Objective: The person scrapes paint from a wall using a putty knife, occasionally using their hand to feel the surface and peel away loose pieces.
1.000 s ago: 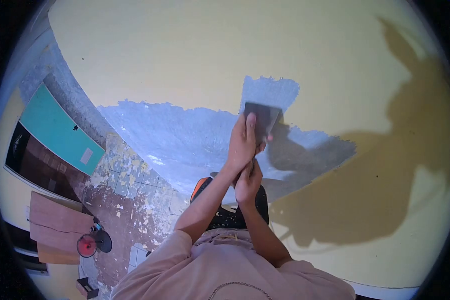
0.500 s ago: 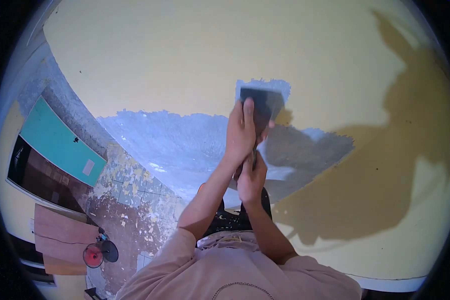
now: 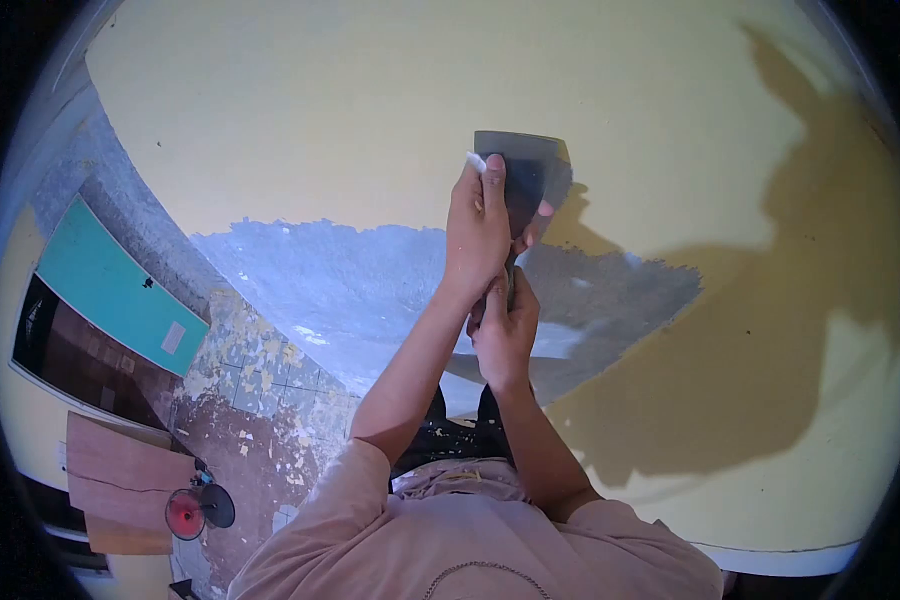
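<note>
A wide flat scraper [image 3: 525, 175] lies against the yellow wall [image 3: 370, 110], its straight edge pointing up the wall. My left hand [image 3: 478, 230] is wrapped round the upper part of the scraper, thumb along its blade. Below it, my right hand [image 3: 505, 335] grips the handle, which is mostly hidden by the fingers. A small whitish flake [image 3: 476, 162] shows by my left thumb. Around and under the hands spreads a bare grey-blue patch [image 3: 340, 275] with a ragged upper border.
Paint flakes [image 3: 295, 435] litter the floor at the left. Beyond them are a turquoise door panel [image 3: 120, 285], a brown board [image 3: 120, 475] and a fan with a red centre [image 3: 185, 513]. A large shadow falls on the wall at the right.
The scraper and both hands have moved up the wall, so the blade's edge now reaches the top of the small bared strip. A whitish flake has appeared by my left thumb.
</note>
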Action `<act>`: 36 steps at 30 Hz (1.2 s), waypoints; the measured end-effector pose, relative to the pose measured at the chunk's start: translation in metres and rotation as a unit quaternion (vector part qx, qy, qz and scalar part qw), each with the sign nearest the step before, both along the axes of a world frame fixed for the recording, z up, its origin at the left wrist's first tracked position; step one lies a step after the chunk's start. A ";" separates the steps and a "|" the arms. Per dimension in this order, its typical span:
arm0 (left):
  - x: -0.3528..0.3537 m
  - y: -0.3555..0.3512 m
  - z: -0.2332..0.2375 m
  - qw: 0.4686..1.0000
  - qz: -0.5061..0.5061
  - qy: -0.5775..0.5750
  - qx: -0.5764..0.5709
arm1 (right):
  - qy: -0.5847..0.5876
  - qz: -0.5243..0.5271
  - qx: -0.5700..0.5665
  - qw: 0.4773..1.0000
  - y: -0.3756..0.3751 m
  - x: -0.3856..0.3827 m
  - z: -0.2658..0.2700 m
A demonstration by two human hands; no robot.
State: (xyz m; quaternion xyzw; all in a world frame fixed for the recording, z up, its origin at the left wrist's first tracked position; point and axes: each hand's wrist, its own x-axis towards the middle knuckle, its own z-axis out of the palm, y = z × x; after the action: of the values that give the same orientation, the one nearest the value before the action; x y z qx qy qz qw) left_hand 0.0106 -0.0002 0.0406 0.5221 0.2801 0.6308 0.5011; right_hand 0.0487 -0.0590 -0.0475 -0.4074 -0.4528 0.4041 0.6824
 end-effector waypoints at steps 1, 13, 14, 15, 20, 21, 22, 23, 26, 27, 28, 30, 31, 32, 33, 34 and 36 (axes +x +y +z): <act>0.000 0.001 0.004 1.000 -0.002 -0.011 0.013 | 0.022 0.020 0.006 1.000 0.002 0.000 0.004; -0.007 -0.003 -0.027 0.999 0.019 0.009 -0.049 | -0.103 -0.081 -0.011 0.991 -0.006 -0.006 -0.028; -0.006 -0.003 -0.016 0.999 0.010 -0.007 -0.045 | -0.079 -0.055 -0.027 0.995 -0.006 -0.007 -0.016; -0.007 -0.002 -0.011 0.999 0.002 -0.023 -0.038 | -0.055 -0.027 -0.041 0.997 -0.004 -0.007 -0.010; -0.007 -0.010 -0.072 0.997 0.019 -0.002 -0.075 | -0.091 -0.077 -0.026 0.992 -0.019 -0.016 -0.064; -0.006 -0.013 -0.076 0.996 0.008 -0.019 -0.085 | -0.081 -0.084 -0.021 0.993 -0.021 -0.018 -0.067; -0.006 -0.014 -0.078 0.995 -0.004 -0.036 -0.097 | -0.071 -0.092 -0.018 0.993 -0.023 -0.018 -0.069; -0.007 -0.011 -0.079 0.994 -0.004 -0.037 -0.101 | -0.073 -0.092 -0.021 0.993 -0.019 -0.017 -0.070; -0.014 -0.003 -0.036 0.998 0.011 0.014 -0.054 | -0.086 -0.085 -0.024 0.992 -0.006 -0.015 -0.043; -0.015 -0.003 -0.028 0.998 0.011 0.013 -0.057 | -0.077 -0.073 -0.028 0.994 -0.003 -0.016 -0.035; -0.017 -0.002 -0.022 0.999 -0.002 0.006 -0.049 | -0.068 -0.060 -0.029 0.995 0.000 -0.016 -0.029; -0.018 -0.001 -0.025 0.999 -0.012 -0.002 -0.035 | -0.070 -0.039 -0.064 0.995 -0.001 -0.015 -0.029; -0.016 -0.003 -0.043 0.999 0.011 0.002 -0.049 | -0.071 -0.037 -0.062 0.995 -0.005 -0.016 -0.044; -0.015 -0.006 -0.062 0.997 0.034 0.005 -0.063 | -0.107 -0.070 -0.032 0.991 -0.008 -0.017 -0.069; -0.015 -0.009 -0.084 0.997 0.035 0.005 -0.062 | -0.143 -0.103 -0.003 0.984 -0.011 -0.018 -0.089; -0.015 -0.013 -0.107 0.995 0.014 0.001 -0.095 | -0.142 -0.103 -0.002 0.984 -0.016 -0.018 -0.104; -0.016 -0.013 -0.116 0.991 -0.005 -0.004 -0.131 | -0.134 -0.110 -0.014 0.985 -0.024 -0.018 -0.116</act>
State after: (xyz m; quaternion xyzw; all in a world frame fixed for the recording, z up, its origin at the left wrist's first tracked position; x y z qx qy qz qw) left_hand -0.0053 -0.0135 -0.0753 0.4512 0.3556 0.5881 0.5693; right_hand 0.0303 -0.0831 -0.1638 -0.5143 -0.4868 0.2747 0.6504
